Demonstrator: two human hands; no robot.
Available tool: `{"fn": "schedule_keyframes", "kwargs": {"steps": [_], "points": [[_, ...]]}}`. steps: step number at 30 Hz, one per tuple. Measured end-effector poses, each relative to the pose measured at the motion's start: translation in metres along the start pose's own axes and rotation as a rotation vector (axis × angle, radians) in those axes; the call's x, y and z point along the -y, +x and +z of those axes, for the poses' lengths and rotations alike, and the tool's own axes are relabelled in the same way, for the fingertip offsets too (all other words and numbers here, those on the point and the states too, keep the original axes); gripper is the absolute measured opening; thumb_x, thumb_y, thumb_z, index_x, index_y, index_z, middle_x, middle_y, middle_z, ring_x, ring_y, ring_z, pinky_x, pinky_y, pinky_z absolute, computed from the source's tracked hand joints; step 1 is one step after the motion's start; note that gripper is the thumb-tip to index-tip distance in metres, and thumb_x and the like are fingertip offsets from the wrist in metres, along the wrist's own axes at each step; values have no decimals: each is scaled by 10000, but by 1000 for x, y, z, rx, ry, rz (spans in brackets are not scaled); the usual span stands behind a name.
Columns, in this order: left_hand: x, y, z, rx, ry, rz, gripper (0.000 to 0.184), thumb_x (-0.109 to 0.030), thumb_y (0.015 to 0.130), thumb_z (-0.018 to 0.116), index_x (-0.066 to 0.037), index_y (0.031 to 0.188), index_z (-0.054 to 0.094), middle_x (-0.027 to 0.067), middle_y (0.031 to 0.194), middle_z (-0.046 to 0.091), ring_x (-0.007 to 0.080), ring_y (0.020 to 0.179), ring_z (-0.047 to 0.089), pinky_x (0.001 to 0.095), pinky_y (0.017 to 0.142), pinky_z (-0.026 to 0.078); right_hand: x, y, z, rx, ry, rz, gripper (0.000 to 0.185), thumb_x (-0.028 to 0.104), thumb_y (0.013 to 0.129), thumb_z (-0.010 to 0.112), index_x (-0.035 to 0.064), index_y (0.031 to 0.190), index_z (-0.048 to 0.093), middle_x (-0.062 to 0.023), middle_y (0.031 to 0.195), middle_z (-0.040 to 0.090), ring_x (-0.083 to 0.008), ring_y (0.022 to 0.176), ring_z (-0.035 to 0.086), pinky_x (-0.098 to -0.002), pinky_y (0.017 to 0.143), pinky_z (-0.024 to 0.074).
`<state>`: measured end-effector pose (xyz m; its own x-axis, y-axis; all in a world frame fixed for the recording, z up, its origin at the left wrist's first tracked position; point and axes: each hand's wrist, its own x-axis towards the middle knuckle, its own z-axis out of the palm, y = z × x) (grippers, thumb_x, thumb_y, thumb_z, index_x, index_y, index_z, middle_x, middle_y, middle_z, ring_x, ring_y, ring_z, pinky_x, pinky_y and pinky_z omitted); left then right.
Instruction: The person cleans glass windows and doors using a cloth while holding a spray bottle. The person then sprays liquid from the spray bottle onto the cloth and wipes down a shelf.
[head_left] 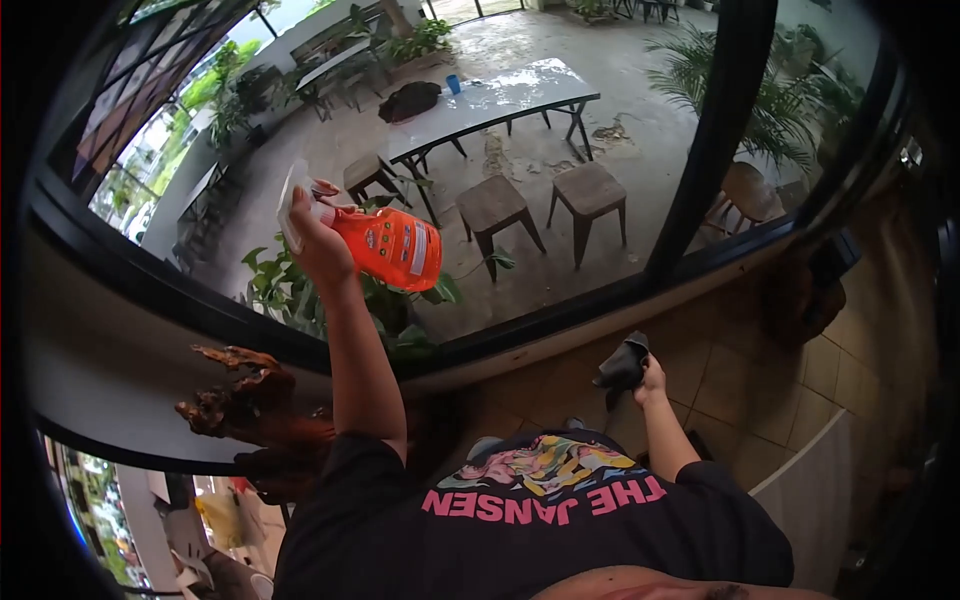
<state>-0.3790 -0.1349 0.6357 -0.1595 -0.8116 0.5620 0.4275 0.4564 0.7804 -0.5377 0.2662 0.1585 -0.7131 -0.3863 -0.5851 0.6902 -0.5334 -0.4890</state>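
A large window with a thick, dark frame (712, 130) spans the view in front of the person. Beyond it stands a long, pale-topped bench (525, 100) on dark, slanted legs, its surface shiny with reflected light. Below the window, beige square floor tiles (740, 385) show to the right of the person's black T-shirt (400, 550), which has pink lettering and a multicoloured print. A gnarled, reddish-brown piece of wood (245, 395) stands to the left, near the wall. Two square-topped, brown stools (590, 190) stand near the long side of the bench.

The left hand (322, 240) is raised before the window, its grip closed around the neck and white trigger head of a bright orange plastic spray bottle (400, 250). The bottle tilts, its base pointing right and slightly down. Lower down, the right hand (652, 380) has its grip closed on a bunched, dark grey cloth (622, 368), well apart from the bottle. A small blue cup (453, 84) stands on the bench.
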Motion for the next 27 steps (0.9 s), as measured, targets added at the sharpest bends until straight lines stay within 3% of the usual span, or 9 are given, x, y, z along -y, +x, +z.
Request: {"fn": "schedule_keyframes", "kwargs": {"steps": [4, 6, 9, 13, 17, 19, 23, 25, 27], "points": [[-3, 2, -37, -92, 53, 24, 373, -318, 1017, 473, 23, 1120, 584, 114, 933, 630, 218, 678, 645, 325, 642, 556, -24, 9, -1, 45, -54, 48, 336, 225, 1012, 469, 102, 1298, 598, -82, 1122, 687, -245, 1021, 664, -396, 921, 541], [-3, 3, -62, -132, 57, 32, 375, -319, 1017, 475, 24, 1125, 583, 122, 966, 630, 215, 703, 648, 326, 650, 560, -29, 9, 4, 73, -68, 62, 332, 227, 1014, 466, 103, 1290, 602, -81, 1119, 689, -247, 1018, 666, -396, 923, 540], [9, 12, -102, -433, -128, 99, 402, -328, 1019, 472, 36, 1157, 573, 137, 1052, 609, 201, 787, 644, 330, 660, 564, -27, 3, 18, 116, -90, 76, 323, 231, 1018, 461, 103, 1274, 610, -79, 1114, 693, -251, 1013, 670, -397, 927, 539], [41, 14, -158, -523, 44, 202, 388, -364, 1019, 438, -11, 1133, 553, 104, 935, 588, 239, 672, 620, 355, 667, 550, -33, 8, 42, 177, -153, 54, 323, 285, 1028, 460, 70, 1173, 652, -89, 1158, 695, -251, 1044, 664, -394, 970, 524], [23, -61, -159, -84, 32, 87, 445, -386, 1015, 444, 33, 1094, 570, 117, 992, 610, 201, 664, 601, 334, 661, 521, -48, 2, 73, 200, -183, 49, 331, 272, 1031, 438, 61, 1170, 652, -92, 1169, 692, -255, 1061, 658, -397, 974, 521], [40, -89, -187, 123, 98, 93, 487, -387, 1008, 466, 61, 1170, 571, 148, 1149, 590, 169, 802, 630, 287, 653, 544, -54, 11, 95, 208, -113, 70, 346, 256, 1030, 408, 69, 1217, 631, -96, 1170, 689, -260, 1069, 657, -404, 978, 519], [61, -148, -238, 300, 31, -120, 400, -308, 990, 525, 44, 1171, 585, 147, 1168, 588, 149, 889, 619, 279, 679, 551, -26, -7, 169, 292, 22, 10, 365, 230, 1026, 396, 53, 1275, 597, -126, 1264, 650, -283, 1154, 620, -434, 1019, 491], [47, -168, -261, 321, 36, -223, 365, -272, 979, 543, 36, 1169, 591, 129, 1151, 597, 144, 923, 610, 263, 691, 540, 2, -30, 222, 560, -33, -169, 398, 195, 1021, 420, 52, 1377, 523, -143, 1356, 587, -301, 1221, 578, -450, 1058, 460], [45, -182, -284, 313, 40, -248, 391, -302, 979, 540, 40, 1161, 593, 135, 1138, 603, 145, 875, 613, 264, 681, 535, 32, -81, 297, 529, -120, -605, 416, 151, 1004, 467, 75, 1411, 502, -124, 1383, 572, -298, 1203, 592, -420, 1045, 482]]}}
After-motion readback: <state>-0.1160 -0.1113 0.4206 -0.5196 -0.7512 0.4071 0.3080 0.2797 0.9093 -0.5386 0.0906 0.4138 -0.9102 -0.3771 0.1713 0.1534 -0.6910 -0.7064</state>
